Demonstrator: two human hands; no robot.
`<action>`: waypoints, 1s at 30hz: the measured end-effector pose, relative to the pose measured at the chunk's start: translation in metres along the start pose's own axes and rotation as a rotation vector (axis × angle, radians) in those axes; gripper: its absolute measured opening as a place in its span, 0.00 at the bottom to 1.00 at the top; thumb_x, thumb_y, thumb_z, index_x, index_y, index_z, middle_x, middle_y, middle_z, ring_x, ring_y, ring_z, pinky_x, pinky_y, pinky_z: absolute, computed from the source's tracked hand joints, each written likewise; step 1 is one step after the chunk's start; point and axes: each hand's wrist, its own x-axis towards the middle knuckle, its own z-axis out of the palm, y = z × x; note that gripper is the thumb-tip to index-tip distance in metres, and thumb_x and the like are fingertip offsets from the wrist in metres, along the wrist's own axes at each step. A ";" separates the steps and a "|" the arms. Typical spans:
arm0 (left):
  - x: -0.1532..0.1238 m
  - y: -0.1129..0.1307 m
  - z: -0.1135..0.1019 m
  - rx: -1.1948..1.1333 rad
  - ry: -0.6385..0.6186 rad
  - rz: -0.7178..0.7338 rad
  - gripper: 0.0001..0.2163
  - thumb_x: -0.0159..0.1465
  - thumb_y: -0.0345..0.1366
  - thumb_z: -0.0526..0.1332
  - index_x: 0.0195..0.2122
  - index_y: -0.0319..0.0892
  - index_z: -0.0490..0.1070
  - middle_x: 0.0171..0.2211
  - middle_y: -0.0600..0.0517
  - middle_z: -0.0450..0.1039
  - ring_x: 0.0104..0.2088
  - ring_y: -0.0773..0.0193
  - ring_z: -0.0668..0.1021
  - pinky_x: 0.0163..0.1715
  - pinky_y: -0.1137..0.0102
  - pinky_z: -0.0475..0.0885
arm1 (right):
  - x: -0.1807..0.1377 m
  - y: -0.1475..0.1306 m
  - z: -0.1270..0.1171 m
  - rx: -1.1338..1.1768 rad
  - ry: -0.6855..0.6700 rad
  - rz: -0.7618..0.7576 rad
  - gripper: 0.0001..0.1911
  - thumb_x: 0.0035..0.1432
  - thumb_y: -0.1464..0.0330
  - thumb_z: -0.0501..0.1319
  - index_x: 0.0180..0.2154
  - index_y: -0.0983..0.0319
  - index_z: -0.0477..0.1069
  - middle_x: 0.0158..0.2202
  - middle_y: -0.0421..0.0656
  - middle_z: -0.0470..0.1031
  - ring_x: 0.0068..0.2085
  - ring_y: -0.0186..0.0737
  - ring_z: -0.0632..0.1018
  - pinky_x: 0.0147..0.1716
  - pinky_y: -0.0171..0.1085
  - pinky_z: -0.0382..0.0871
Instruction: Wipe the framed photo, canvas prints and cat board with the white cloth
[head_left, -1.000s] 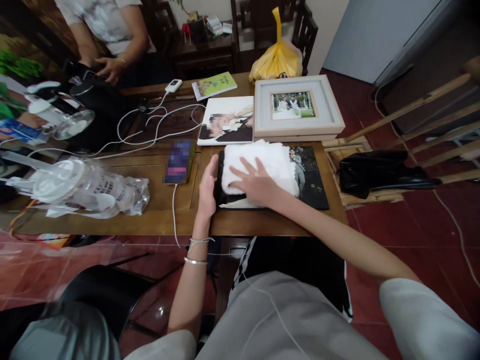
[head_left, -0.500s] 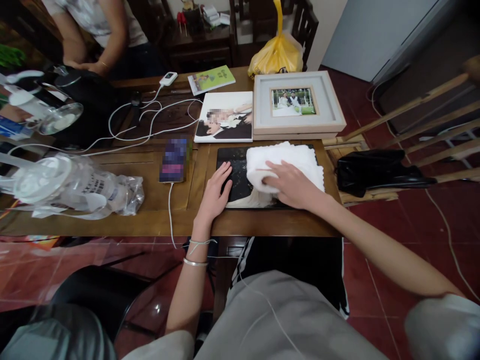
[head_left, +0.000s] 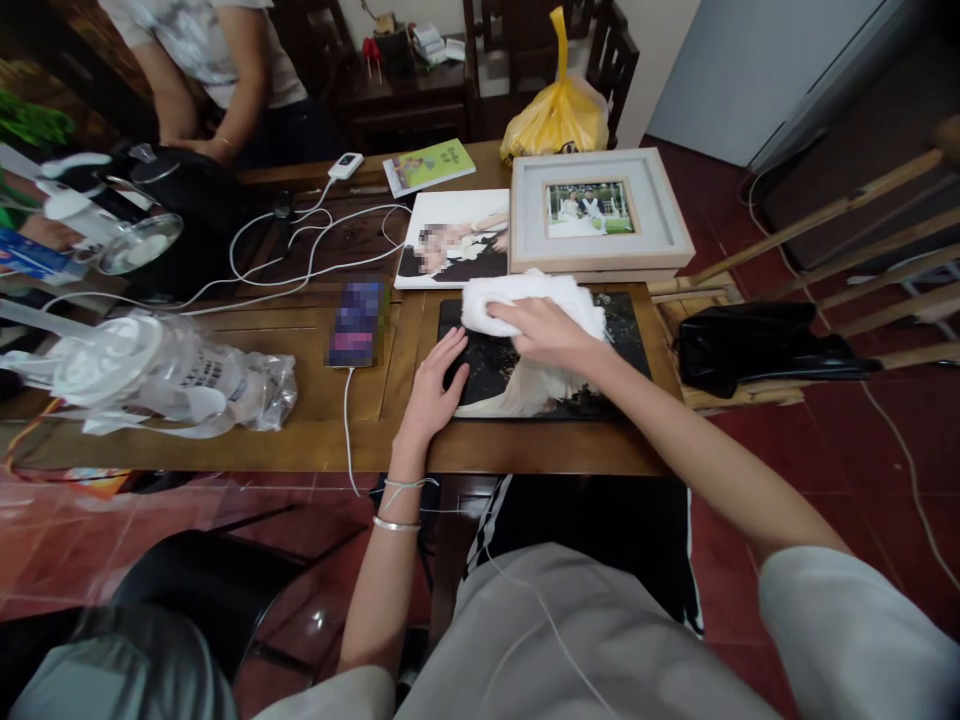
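A dark photo panel lies flat on the wooden table near its front edge, showing part of a pale dress. My right hand presses a folded white towel onto the panel's upper part, thumb and fingers gripping the cloth. At the panel's left edge my left hand rests with its fingers extended, holding nothing. Just behind the panel lie a white-edged photo print and a pale wooden picture frame with a photo of two people.
A phone on a white cable lies left of the panel. Farther left are a bagged plastic cup and a black kettle. A yellow bag and a green booklet sit at the back. Another person's arms show beyond the table.
My right hand has slid the towel left and away from me across the panel, uncovering its right side. My left hand stays at the left edge. The view has shifted slightly.
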 end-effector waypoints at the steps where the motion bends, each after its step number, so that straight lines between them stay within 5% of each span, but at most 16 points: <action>1: 0.000 0.001 0.000 -0.004 0.000 0.005 0.19 0.73 0.35 0.56 0.64 0.43 0.70 0.67 0.43 0.68 0.69 0.53 0.68 0.70 0.47 0.61 | -0.014 0.014 -0.003 -0.034 -0.003 0.030 0.29 0.50 0.79 0.51 0.54 0.62 0.71 0.41 0.51 0.79 0.36 0.49 0.73 0.34 0.41 0.59; 4: 0.000 0.004 -0.001 -0.001 0.005 0.011 0.19 0.73 0.35 0.56 0.64 0.43 0.70 0.67 0.43 0.68 0.70 0.53 0.67 0.70 0.47 0.62 | -0.061 0.056 -0.010 -0.140 0.025 0.102 0.26 0.49 0.79 0.51 0.50 0.62 0.72 0.41 0.52 0.79 0.40 0.54 0.76 0.38 0.46 0.66; 7: 0.000 0.006 -0.001 0.006 0.003 0.002 0.19 0.73 0.35 0.56 0.64 0.42 0.70 0.67 0.42 0.68 0.70 0.53 0.67 0.70 0.47 0.61 | -0.109 0.075 -0.008 -0.139 0.109 0.037 0.24 0.48 0.80 0.53 0.46 0.61 0.72 0.55 0.56 0.77 0.55 0.60 0.76 0.52 0.58 0.69; 10: 0.000 0.008 -0.001 0.011 0.002 -0.009 0.19 0.73 0.36 0.55 0.64 0.42 0.69 0.67 0.42 0.67 0.70 0.53 0.66 0.70 0.47 0.61 | -0.154 0.057 0.002 -0.080 0.153 -0.103 0.23 0.44 0.83 0.54 0.40 0.60 0.75 0.63 0.53 0.72 0.67 0.60 0.68 0.63 0.67 0.61; 15: 0.000 0.009 -0.002 0.023 -0.006 -0.005 0.19 0.74 0.36 0.55 0.64 0.42 0.69 0.68 0.42 0.67 0.70 0.53 0.66 0.70 0.47 0.60 | -0.202 0.005 0.012 0.001 0.147 -0.291 0.20 0.45 0.86 0.54 0.32 0.59 0.76 0.65 0.47 0.72 0.71 0.57 0.61 0.65 0.69 0.59; 19: 0.000 0.007 -0.003 0.018 -0.017 0.003 0.19 0.74 0.36 0.55 0.64 0.43 0.69 0.68 0.42 0.66 0.71 0.53 0.66 0.70 0.46 0.60 | -0.187 0.017 0.007 0.017 0.123 -0.306 0.21 0.45 0.85 0.54 0.35 0.59 0.75 0.63 0.48 0.74 0.69 0.57 0.65 0.64 0.67 0.62; 23: 0.000 0.005 -0.003 0.007 -0.026 0.006 0.19 0.73 0.37 0.56 0.64 0.44 0.69 0.68 0.43 0.66 0.71 0.53 0.65 0.70 0.46 0.60 | -0.130 0.062 -0.004 -0.061 0.089 -0.250 0.23 0.46 0.83 0.54 0.42 0.61 0.74 0.61 0.59 0.74 0.64 0.58 0.72 0.62 0.63 0.65; 26: 0.000 0.004 -0.003 -0.004 -0.021 0.003 0.19 0.73 0.37 0.56 0.64 0.43 0.69 0.68 0.42 0.66 0.71 0.53 0.65 0.71 0.47 0.59 | -0.089 0.086 -0.013 -0.107 0.058 -0.145 0.23 0.46 0.82 0.53 0.44 0.61 0.72 0.55 0.57 0.78 0.57 0.58 0.78 0.55 0.59 0.71; 30: 0.000 0.004 -0.002 -0.010 -0.014 -0.010 0.19 0.74 0.38 0.56 0.64 0.44 0.69 0.68 0.43 0.66 0.71 0.53 0.65 0.71 0.47 0.59 | -0.081 0.086 -0.014 -0.113 0.050 -0.087 0.23 0.47 0.82 0.53 0.44 0.61 0.72 0.54 0.57 0.78 0.56 0.60 0.78 0.53 0.59 0.72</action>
